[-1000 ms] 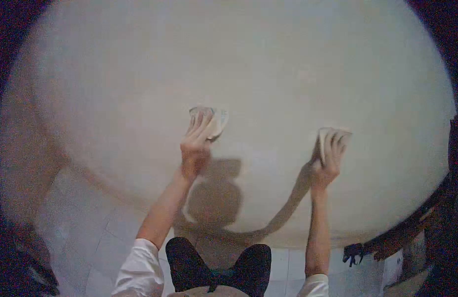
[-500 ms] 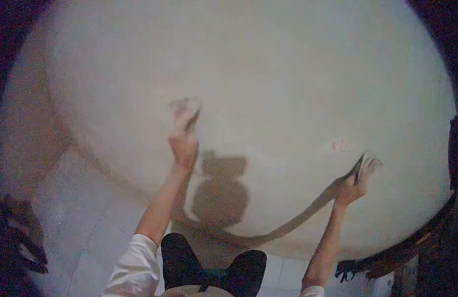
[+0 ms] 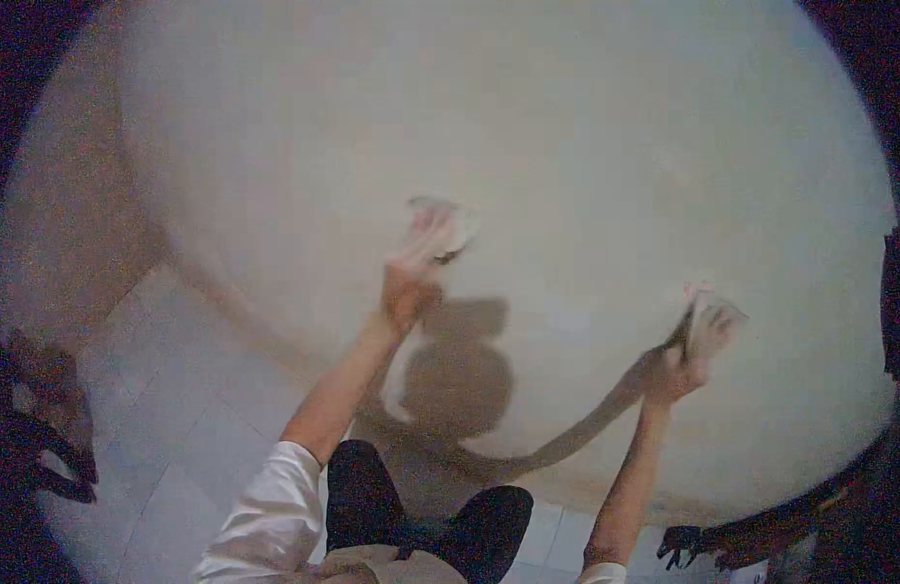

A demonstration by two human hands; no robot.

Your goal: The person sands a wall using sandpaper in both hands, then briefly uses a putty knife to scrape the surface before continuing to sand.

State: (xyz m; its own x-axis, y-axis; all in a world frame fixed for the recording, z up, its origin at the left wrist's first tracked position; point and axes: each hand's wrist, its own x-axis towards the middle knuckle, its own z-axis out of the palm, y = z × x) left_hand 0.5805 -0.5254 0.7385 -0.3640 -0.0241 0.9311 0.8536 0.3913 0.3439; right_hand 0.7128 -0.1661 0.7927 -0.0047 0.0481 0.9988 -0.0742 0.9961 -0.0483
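My left hand (image 3: 421,255) lies against a broad pale wall (image 3: 586,175), fingers stretched over a thin whitish pad (image 3: 457,229). Motion blurs this hand and its pad. Lower and to the right, my right hand (image 3: 685,368) presses a similar whitish pad (image 3: 706,326) to the wall, its fingers laid along it. I cannot tell whether the pads are cloth or sanding sheets. A faint pinkish-red mark (image 3: 698,288) shows on the wall just above the right pad.
Shadows (image 3: 458,384) of a head and arms fall on the wall between my hands. Light floor tiles (image 3: 182,419) run along the wall's foot. Dark objects stand at the lower left (image 3: 55,438) and lower right (image 3: 761,535). Another wall face (image 3: 60,214) meets this one at left.
My left hand has swept right across the wall with its pad. The right hand has shifted slightly left, close under the pinkish mark. The view has turned a little left.
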